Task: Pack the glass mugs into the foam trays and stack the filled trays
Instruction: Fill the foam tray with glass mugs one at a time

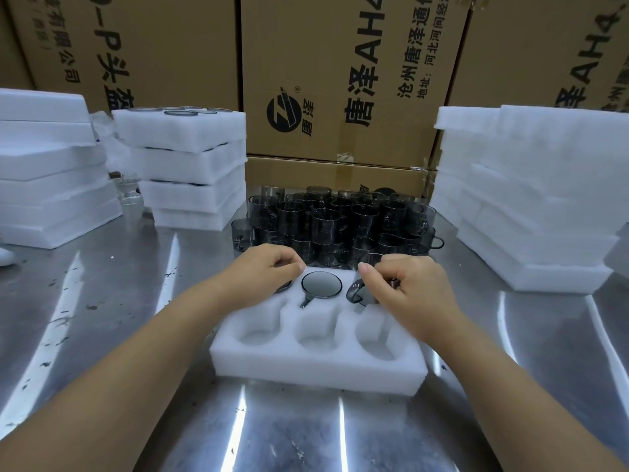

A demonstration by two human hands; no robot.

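A white foam tray (pixel 316 366) with two rows of three cavities lies on the steel table in front of me. A dark smoked-glass mug (pixel 321 284) sits in the back middle cavity, handle toward me. My left hand (pixel 265 270) curls over another mug (pixel 285 286) sunk in the back left cavity; only a bit of its rim shows. My right hand (pixel 408 291) grips a third mug (pixel 366 291) tilted over the back right cavity, its handle pointing left. The three front cavities hold nothing. Several loose mugs (pixel 340 223) stand crowded behind the tray.
A stack of filled foam trays (pixel 190 165) stands at the back left, with more foam pieces (pixel 47 172) farther left. A tall stack of foam (pixel 531 199) rises on the right. Cardboard boxes (pixel 340 80) wall off the back. A clear glass (pixel 129 194) stands between the left stacks.
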